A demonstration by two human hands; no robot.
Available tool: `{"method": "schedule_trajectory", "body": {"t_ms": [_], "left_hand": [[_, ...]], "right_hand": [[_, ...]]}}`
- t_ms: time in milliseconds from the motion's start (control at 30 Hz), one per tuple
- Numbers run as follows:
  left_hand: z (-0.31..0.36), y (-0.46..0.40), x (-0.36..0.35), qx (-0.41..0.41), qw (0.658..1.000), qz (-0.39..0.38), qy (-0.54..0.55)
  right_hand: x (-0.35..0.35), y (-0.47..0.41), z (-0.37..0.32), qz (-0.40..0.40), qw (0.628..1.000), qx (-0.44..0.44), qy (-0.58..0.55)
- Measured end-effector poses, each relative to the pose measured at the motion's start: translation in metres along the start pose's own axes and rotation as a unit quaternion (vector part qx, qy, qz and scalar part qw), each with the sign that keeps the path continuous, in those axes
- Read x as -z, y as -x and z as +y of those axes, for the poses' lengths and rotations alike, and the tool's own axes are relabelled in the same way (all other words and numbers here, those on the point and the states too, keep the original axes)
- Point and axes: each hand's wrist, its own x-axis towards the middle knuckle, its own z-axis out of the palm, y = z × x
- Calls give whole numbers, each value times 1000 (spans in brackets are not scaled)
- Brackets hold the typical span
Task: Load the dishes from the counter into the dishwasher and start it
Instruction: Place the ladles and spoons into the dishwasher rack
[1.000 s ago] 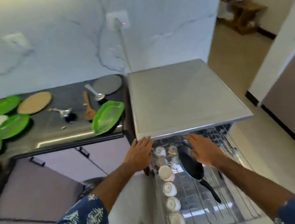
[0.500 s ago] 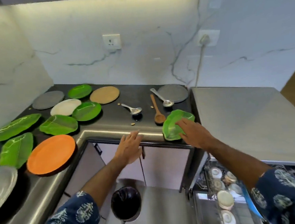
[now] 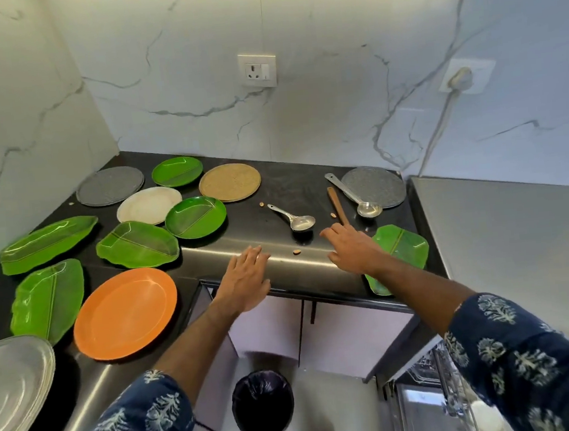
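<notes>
Left hand (image 3: 246, 280), fingers straight, grip released, over the glossy dark desk (image 3: 274, 195) edge at centre. Right hand (image 3: 353, 250), grip released, covers the wooden spoon's (image 3: 338, 205) bowl; its straight handle points toward the upper frame, right of centre.

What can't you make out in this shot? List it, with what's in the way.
Head view only:
- Wooden spoon: bowl end hidden behind the right hand.
- Square green plate: near part covered by the right forearm.
- Steel plate: cut off by the left edge.
- Dishwasher rack: mostly hidden by the right sleeve; contents blurred.
</notes>
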Motion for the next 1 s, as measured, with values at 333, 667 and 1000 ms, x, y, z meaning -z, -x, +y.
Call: {"method": "schedule_trajectory", "body": {"t_ms": [333, 667, 1000], "left_hand": [[-42, -76, -36, 28, 990, -138, -27], [-56, -108, -53, 35, 999, 0, 19], [0, -136, 6, -208, 972, 33, 108]], "right_hand": [[-59, -116, 20, -63, 952, -113, -278], [-79, -152, 33, 29, 896, -213, -389], [-35, -5, 22, 205, 827, -250, -460]]}}
